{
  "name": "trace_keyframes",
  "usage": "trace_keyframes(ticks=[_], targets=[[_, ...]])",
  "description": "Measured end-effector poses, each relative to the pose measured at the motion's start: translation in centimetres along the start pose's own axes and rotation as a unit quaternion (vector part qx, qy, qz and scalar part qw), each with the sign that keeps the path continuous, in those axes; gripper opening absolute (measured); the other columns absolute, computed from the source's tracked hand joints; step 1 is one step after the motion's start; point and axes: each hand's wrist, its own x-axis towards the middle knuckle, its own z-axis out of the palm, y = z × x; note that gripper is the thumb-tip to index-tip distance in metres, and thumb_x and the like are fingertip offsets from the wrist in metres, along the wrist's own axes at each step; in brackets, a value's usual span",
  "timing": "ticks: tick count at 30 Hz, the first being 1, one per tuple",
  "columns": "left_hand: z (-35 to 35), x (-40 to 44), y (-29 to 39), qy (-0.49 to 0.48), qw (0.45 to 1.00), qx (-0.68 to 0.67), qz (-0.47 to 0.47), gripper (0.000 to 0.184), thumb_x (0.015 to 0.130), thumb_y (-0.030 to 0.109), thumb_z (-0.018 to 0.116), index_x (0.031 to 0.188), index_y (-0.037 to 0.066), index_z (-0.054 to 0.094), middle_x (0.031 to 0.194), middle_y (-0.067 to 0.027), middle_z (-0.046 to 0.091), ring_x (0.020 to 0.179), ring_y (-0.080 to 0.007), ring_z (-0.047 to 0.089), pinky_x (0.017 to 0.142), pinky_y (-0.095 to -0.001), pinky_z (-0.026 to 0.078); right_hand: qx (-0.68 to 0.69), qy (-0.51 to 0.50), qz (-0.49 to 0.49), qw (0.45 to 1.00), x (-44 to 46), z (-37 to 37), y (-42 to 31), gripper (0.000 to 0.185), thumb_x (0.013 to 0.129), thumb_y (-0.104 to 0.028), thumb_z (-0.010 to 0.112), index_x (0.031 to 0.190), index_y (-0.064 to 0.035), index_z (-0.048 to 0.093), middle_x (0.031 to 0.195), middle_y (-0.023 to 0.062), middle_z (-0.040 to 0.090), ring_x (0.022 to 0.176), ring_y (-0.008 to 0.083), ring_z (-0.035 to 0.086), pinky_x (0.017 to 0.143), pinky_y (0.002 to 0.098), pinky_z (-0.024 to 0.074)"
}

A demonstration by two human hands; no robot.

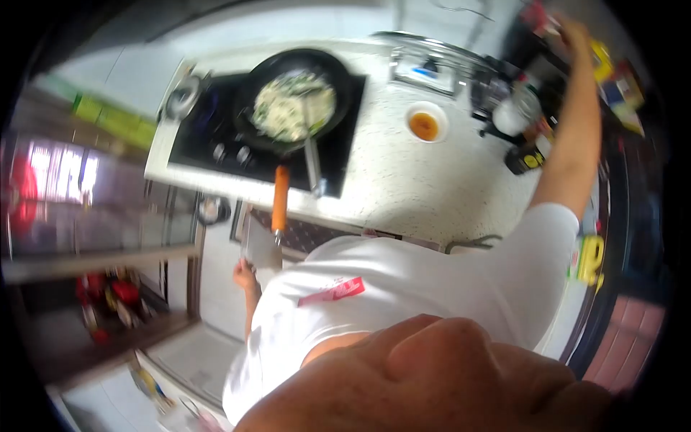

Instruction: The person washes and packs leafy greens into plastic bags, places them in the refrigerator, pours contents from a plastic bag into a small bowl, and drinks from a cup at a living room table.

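My left hand [245,274] is low at the counter's front, left of my white shirt, its fingers closed at the edge of a flat greyish thing [263,248] that I cannot make out. My right arm stretches to the far right corner, where my blurred right hand [573,36] is beside a red item [536,16]; its grip is unclear. On the black stove [194,137] sits a dark pan [345,86] with an orange handle [280,198]. Pale food with green bits [277,108] lies in it, and a metal utensil [312,162] rests across the rim.
A white bowl of orange-brown liquid [423,126] stands on the speckled counter [403,180]. Behind it is a glass-lidded tray [425,70]. Jars [516,111] and a dark bottle [524,159] crowd the right side. Shelves with red items [124,291] are at the left.
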Motion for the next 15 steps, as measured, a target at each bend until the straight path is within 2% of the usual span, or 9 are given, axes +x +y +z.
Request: trace_keyframes(ticks=[1, 4, 6, 7, 10, 11, 13, 15], targets=[[-0.7, 0.9, -1.5, -0.007, 0.999, 0.013, 0.038, 0.022, 0.081, 0.022, 0.062, 0.076, 0.002, 0.056, 0.066, -0.0069, 0.058, 0.057, -0.0145, 0.055, 0.048, -0.0262, 0.046, 0.060, -0.029, 0.031, 0.997, 0.8, 1.0, 0.2, 0.036, 0.076, -0.036, 0.061, 0.081, -0.0007, 0.062, 0.072, 0.0119, 0.063, 0.063, 0.0185, 0.062, 0.054, 0.0293, 0.0478], [-0.1, -1.2, 0.8, 0.035, 0.999, 0.004, 0.022, 0.021, 0.081, 0.022, 0.063, 0.072, 0.004, 0.058, 0.063, -0.0050, 0.057, 0.055, -0.0120, 0.054, 0.048, -0.0240, 0.044, 0.224, -0.098, 0.160, 0.956, 2.5, 3.0, 0.2, 0.041, 0.077, -0.041, 0.063, 0.087, -0.0011, 0.061, 0.076, 0.0103, 0.064, 0.064, 0.0166, 0.063, 0.052, 0.0262, 0.0487], [-0.3, -1.7, 1.6, 0.021, 1.000, -0.001, 0.023, 0.021, 0.082, 0.022, 0.062, 0.071, 0.005, 0.058, 0.062, -0.0038, 0.057, 0.055, -0.0109, 0.053, 0.048, -0.0231, 0.044, 0.272, -0.088, 0.224, 0.932, 1.7, 2.6, 0.3, 0.045, 0.077, -0.045, 0.063, 0.091, -0.0014, 0.060, 0.078, 0.0093, 0.064, 0.065, 0.0153, 0.063, 0.051, 0.0241, 0.0493], [-0.5, -1.7, 1.5, 0.009, 0.999, -0.005, 0.033, 0.021, 0.082, 0.023, 0.062, 0.070, 0.006, 0.058, 0.063, -0.0033, 0.057, 0.055, -0.0104, 0.052, 0.049, -0.0228, 0.043, 0.271, -0.021, 0.190, 0.943, 0.4, 2.6, 0.3, 0.046, 0.078, -0.044, 0.063, 0.094, -0.0014, 0.061, 0.083, 0.0095, 0.065, 0.070, 0.0157, 0.064, 0.055, 0.0231, 0.0497], [-0.7, -1.6, 1.8, -0.030, 0.998, 0.004, 0.053, 0.021, 0.083, 0.022, 0.061, 0.071, 0.005, 0.058, 0.063, -0.0029, 0.057, 0.055, -0.0098, 0.052, 0.051, -0.0233, 0.043, 0.328, -0.043, 0.119, 0.936, -4.4, 1.2, -0.3, 0.045, 0.078, -0.040, 0.063, 0.099, -0.0001, 0.061, 0.090, 0.0096, 0.065, 0.081, 0.0158, 0.064, 0.068, 0.0231, 0.0489], [-1.1, -1.8, 1.3, -0.049, 0.997, 0.006, 0.061, 0.021, 0.083, 0.021, 0.061, 0.071, 0.005, 0.058, 0.063, -0.0030, 0.057, 0.056, -0.0098, 0.052, 0.051, -0.0235, 0.044, 0.308, -0.083, 0.116, 0.941, -6.4, 0.1, -0.8, 0.047, 0.078, -0.038, 0.065, 0.106, -0.0008, 0.060, 0.097, 0.0103, 0.064, 0.090, 0.0165, 0.062, 0.080, 0.0252, 0.0453], [-1.5, -1.3, 1.5, -0.107, 0.990, 0.022, 0.090, 0.021, 0.084, 0.021, 0.061, 0.071, 0.004, 0.058, 0.064, -0.0030, 0.058, 0.057, -0.0097, 0.052, 0.053, -0.0239, 0.044, 0.307, -0.199, 0.061, 0.928, -8.5, -0.5, 1.1, 0.047, 0.080, -0.038, 0.062, 0.113, -0.0035, 0.058, 0.104, 0.0091, 0.063, 0.094, 0.0168, 0.060, 0.081, 0.0260, 0.0445], [-1.9, -2.1, 2.7, -0.173, 0.973, 0.079, 0.129, 0.021, 0.085, 0.018, 0.060, 0.071, 0.002, 0.057, 0.066, -0.0021, 0.058, 0.059, -0.0097, 0.052, 0.055, -0.0240, 0.044, 0.294, -0.216, 0.019, 0.931, -13.3, -1.1, 2.2, 0.045, 0.084, -0.039, 0.056, 0.115, -0.0055, 0.057, 0.107, 0.0049, 0.061, 0.097, 0.0149, 0.057, 0.085, 0.0280, 0.0424]])
